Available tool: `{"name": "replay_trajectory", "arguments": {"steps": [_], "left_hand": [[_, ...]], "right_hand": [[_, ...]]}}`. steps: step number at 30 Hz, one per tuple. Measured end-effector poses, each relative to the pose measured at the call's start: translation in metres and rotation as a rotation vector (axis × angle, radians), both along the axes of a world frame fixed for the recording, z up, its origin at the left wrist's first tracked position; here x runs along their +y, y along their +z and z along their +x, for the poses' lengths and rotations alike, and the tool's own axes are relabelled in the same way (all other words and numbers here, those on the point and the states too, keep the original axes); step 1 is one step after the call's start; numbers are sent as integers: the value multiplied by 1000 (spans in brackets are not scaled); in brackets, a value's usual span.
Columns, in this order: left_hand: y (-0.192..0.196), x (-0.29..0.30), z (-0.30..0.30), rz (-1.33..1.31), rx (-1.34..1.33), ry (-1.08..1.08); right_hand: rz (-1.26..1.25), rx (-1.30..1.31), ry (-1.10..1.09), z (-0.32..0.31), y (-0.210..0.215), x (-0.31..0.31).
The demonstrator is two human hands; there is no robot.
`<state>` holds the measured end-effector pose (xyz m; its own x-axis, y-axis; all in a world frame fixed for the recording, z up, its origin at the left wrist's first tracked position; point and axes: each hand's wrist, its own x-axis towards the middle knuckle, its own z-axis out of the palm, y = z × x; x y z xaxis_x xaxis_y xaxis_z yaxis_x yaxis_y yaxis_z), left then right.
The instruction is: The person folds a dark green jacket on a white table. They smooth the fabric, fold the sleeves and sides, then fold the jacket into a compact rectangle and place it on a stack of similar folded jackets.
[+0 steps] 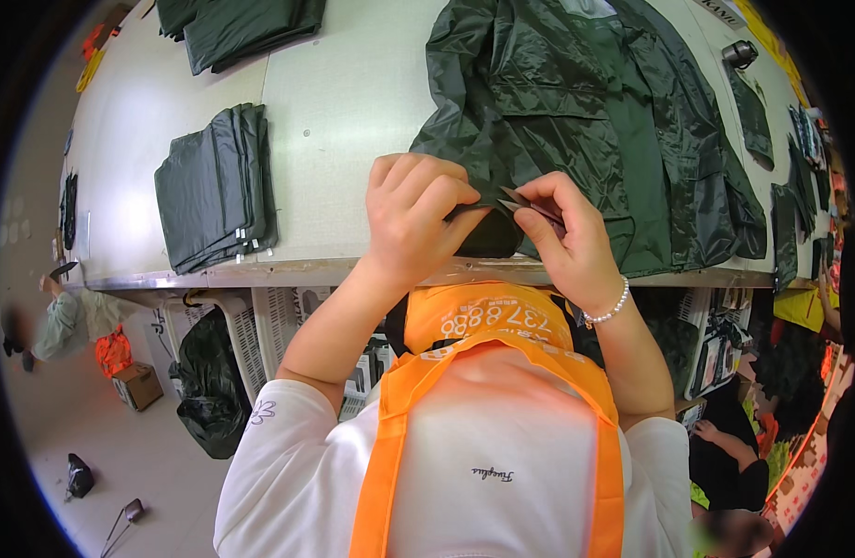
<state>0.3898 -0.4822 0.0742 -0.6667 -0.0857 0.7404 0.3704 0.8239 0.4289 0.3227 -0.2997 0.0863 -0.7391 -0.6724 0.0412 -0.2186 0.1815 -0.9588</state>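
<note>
A dark green rain jacket lies spread on the white table in front of me. My left hand pinches a dark edge of the jacket between thumb and fingers, just above the table's front edge. My right hand, with a beaded bracelet at the wrist, is closed on a small pair of thread snips. The snips' pointed blades are slightly apart and face the pinched edge. Whether they touch the fabric or a thread is too small to tell.
A stack of folded dark green garments lies to the left on the table, with another pile farther back. A small black object stands at the far right. Below the edge are white crates and a black bag.
</note>
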Motion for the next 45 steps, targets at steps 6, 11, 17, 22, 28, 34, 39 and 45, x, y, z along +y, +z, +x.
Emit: {"name": "replay_trajectory", "arguments": {"steps": [6, 11, 17, 22, 28, 34, 39, 45], "left_hand": [[2, 0, 3, -1, 1, 1], [-8, -2, 0, 116, 39, 21], [-12, 3, 2, 173, 54, 31], [-12, 4, 4, 183, 58, 45], [-13, -3, 10, 174, 27, 114], [-61, -55, 51, 504, -55, 534], [-105, -28, 98, 468, -364, 858], [-101, 79, 78, 752, -471, 657]], "right_hand": [[30, -30, 8, -1, 8, -3], [-48, -116, -63, -2, -3, 4], [-149, -272, -26, 5, -8, -9], [-220, -330, -28, 9, -13, -18], [-149, -239, -82, 5, -17, -13], [19, -248, -209, -16, -54, 40], [251, -84, -392, -59, -72, 122], [289, 246, -772, -218, -54, 298]]}}
